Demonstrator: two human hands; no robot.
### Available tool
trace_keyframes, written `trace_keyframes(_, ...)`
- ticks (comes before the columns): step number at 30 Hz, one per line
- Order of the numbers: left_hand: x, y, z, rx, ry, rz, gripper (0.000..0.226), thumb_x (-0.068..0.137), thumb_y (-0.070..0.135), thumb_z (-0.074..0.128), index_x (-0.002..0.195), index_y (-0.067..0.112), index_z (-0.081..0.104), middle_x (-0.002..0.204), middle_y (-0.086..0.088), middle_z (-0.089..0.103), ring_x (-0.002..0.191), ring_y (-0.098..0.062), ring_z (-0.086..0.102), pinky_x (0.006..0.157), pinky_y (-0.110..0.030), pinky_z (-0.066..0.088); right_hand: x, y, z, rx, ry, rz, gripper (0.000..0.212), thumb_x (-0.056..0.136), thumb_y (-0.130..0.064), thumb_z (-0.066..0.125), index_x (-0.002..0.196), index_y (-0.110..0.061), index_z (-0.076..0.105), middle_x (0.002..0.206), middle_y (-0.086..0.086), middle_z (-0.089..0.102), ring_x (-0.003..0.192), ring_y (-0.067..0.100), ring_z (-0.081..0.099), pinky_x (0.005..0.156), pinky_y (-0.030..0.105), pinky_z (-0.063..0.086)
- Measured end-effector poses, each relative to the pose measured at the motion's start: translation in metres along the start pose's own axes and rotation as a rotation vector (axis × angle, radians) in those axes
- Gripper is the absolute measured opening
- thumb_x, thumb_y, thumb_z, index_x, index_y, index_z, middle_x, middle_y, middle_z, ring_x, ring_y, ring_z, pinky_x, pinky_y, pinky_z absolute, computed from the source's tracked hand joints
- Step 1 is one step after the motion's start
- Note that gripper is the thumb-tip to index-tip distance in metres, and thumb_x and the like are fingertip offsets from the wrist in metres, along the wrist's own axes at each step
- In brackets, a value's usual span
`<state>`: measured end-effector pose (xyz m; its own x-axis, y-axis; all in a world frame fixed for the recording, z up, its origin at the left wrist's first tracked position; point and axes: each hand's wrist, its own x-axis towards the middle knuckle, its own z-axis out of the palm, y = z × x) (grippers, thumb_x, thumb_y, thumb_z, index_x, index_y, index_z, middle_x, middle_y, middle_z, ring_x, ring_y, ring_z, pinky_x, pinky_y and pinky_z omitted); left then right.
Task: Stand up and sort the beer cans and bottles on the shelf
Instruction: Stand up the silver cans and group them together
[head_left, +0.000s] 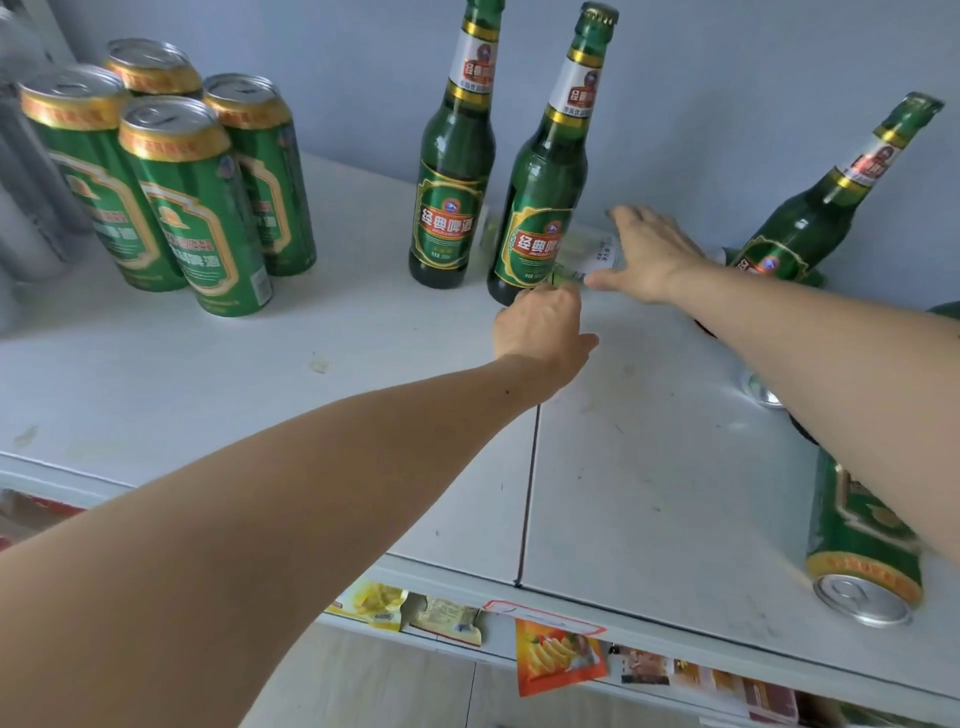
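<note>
While both bare arms reach over the white shelf (363, 395), the goods on it run like this from left to right. Four green cans (171, 171) stand upright in a tight cluster at the far left, near the wall. Right of them, well apart, two green bottles stand upright side by side: the rear bottle (454, 171) close to the wall, the front bottle (545, 192) just beside it and a little nearer.

At the base of the front bottle is the left hand (543, 332), its fingers curled toward the glass; blur hides whether they actually grip it, so I cannot tell. The right hand (649, 254) lies just right of that bottle with fingers spread and relaxed, resting on or just over a pale label-like patch whose nature is unclear.

Further right a third bottle (826, 202) leans tilted, neck toward the wall. At the right edge, partly under the right forearm, a fallen can (857, 545) lies on its side, lid toward the camera.

Snack packets (558, 654) hang below the shelf front.
</note>
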<state>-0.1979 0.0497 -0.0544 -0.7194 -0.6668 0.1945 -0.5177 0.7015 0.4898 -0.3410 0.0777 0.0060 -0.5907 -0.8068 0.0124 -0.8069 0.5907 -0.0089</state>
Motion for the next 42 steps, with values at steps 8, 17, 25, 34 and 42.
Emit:
trace_keyframes(8, 0.006, 0.006, 0.012, -0.017, 0.009, -0.042, 0.043, 0.086, 0.042, 0.065, 0.121, 0.018, 0.055, 0.113, -0.002, 0.062, 0.108, -0.023, 0.057, 0.075, -0.033, 0.042, 0.040, 0.002, 0.033, -0.123, -0.008, -0.113, 0.075, 0.079, -0.040, 0.076, 0.139, -0.013, 0.039, 0.139, 0.015, 0.038, 0.127, 0.038, 0.039, 0.099, 0.048, 0.043)
trace_keyframes(17, 0.009, 0.014, 0.012, -0.016, -0.049, -0.116, 0.042, 0.087, 0.046, 0.063, 0.118, 0.017, 0.056, 0.112, -0.002, 0.062, 0.103, -0.023, 0.058, 0.071, -0.031, 0.042, 0.033, 0.017, 0.035, -0.017, -0.038, 0.037, 0.060, 0.082, -0.041, 0.070, 0.121, -0.001, 0.049, 0.117, 0.022, 0.056, 0.104, 0.040, 0.056, 0.077, 0.038, 0.048)
trace_keyframes(25, 0.018, 0.023, 0.015, -0.256, -0.085, -0.225, 0.047, 0.089, 0.045, 0.061, 0.121, 0.011, 0.053, 0.115, -0.007, 0.063, 0.104, -0.024, 0.059, 0.076, -0.032, 0.047, 0.000, 0.041, 0.034, 0.770, -0.122, 0.445, 0.065, 0.055, -0.047, 0.076, 0.106, -0.010, 0.061, 0.104, 0.008, 0.068, 0.090, 0.027, 0.068, 0.082, 0.039, 0.057)
trace_keyframes(34, 0.029, 0.049, 0.029, -0.863, -0.233, -0.496, 0.060, 0.092, 0.056, 0.044, 0.116, 0.002, 0.056, 0.110, -0.017, 0.065, 0.094, -0.031, 0.067, 0.084, -0.043, 0.057, -0.067, 0.068, 0.037, 1.209, -0.193, 0.506, 0.038, 0.085, -0.023, 0.071, 0.117, -0.002, 0.063, 0.104, 0.016, 0.072, 0.088, 0.027, 0.070, 0.077, 0.039, 0.058)
trace_keyframes(42, 0.017, 0.071, 0.025, -1.138, -0.318, -0.563, 0.042, 0.076, 0.039, 0.077, 0.099, 0.015, 0.052, 0.099, -0.008, 0.067, 0.087, -0.025, 0.068, 0.081, -0.043, 0.058, -0.137, 0.049, 0.023, 0.962, -0.080, 0.362, 0.043, 0.057, -0.046, 0.084, 0.084, -0.015, 0.073, 0.084, 0.001, 0.076, 0.093, 0.021, 0.071, 0.090, 0.039, 0.052)
